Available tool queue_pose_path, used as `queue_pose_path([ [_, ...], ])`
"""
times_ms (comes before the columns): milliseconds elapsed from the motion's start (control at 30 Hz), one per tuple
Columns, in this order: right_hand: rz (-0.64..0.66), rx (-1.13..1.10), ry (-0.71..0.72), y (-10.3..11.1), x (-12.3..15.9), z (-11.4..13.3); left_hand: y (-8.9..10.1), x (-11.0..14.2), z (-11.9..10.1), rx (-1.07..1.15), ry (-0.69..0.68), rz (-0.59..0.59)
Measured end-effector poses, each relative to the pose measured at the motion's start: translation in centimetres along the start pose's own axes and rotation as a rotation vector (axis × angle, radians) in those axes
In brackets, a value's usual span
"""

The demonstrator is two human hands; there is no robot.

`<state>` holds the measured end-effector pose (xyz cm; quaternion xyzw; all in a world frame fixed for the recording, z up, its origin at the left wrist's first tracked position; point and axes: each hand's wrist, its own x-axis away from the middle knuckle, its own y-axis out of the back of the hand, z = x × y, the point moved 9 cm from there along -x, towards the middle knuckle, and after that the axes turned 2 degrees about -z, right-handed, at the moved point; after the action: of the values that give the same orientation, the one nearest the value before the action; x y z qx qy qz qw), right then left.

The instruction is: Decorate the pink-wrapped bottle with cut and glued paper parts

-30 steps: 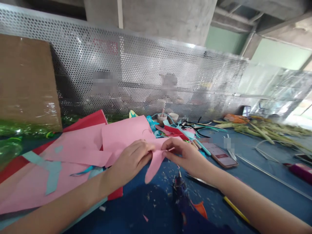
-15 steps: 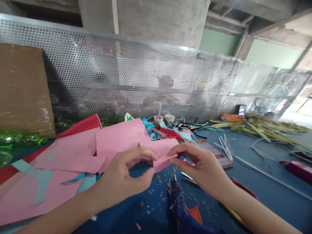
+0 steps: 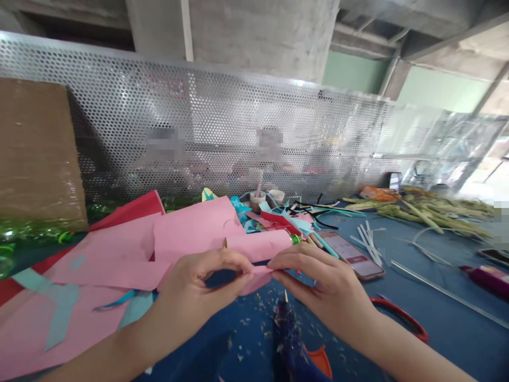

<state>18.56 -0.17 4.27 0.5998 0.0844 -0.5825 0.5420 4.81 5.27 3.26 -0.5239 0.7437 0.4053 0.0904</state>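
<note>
Between my two hands is a small piece of pink paper [image 3: 257, 280], its upper edge folded or creased. My left hand [image 3: 207, 281] pinches its left end between thumb and fingertips. At the other end, my right hand [image 3: 318, 276] is closed on it the same way. Just behind lies a pink paper-wrapped roll [image 3: 258, 242] with a green end on the right. A dark blue glue gun [image 3: 292, 334] points its metal tip up toward the paper from below. Large pink paper sheets [image 3: 194, 225] lie to the left.
A smartphone [image 3: 350, 253] and white sticks [image 3: 369, 244] lie to the right, near red-handled scissors [image 3: 413, 318] partly behind my right arm. Paper scraps [image 3: 284, 215] and small cups [image 3: 257, 200] stand at the back before a perforated metal screen [image 3: 222, 116]. Dried husks [image 3: 433, 212] lie far right.
My hands and the pink paper piece have moved slightly down, uncovering the roll's green end. The fingers of both hands are now closer together along the paper's edge.
</note>
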Motion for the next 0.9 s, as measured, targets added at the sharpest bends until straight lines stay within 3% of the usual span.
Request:
queue_pose_path([
  [200, 0.007, 0.144, 0.074, 0.0, 0.5, 0.6, 0.5, 0.2, -1.3, -0.116, -0.123, -0.022],
  [367, 0.024, 0.213, 0.100, -0.5, 0.8, 0.5, -0.2, 0.1, -0.1, -0.156, -0.064, 0.057],
  [633, 0.056, 0.239, 0.089, -1.4, 0.9, 0.0, -0.1, -0.5, 0.3, -0.226, -0.062, 0.027],
  [767, 0.041, 0.266, 0.121, -1.6, 1.0, 0.2, -0.3, -0.5, -0.4, -0.261, -0.155, 0.040],
  [900, 0.029, 0.262, 0.134, -1.4, 0.8, 0.4, 0.0, -0.5, -1.5, -0.330, -0.231, -0.021],
])
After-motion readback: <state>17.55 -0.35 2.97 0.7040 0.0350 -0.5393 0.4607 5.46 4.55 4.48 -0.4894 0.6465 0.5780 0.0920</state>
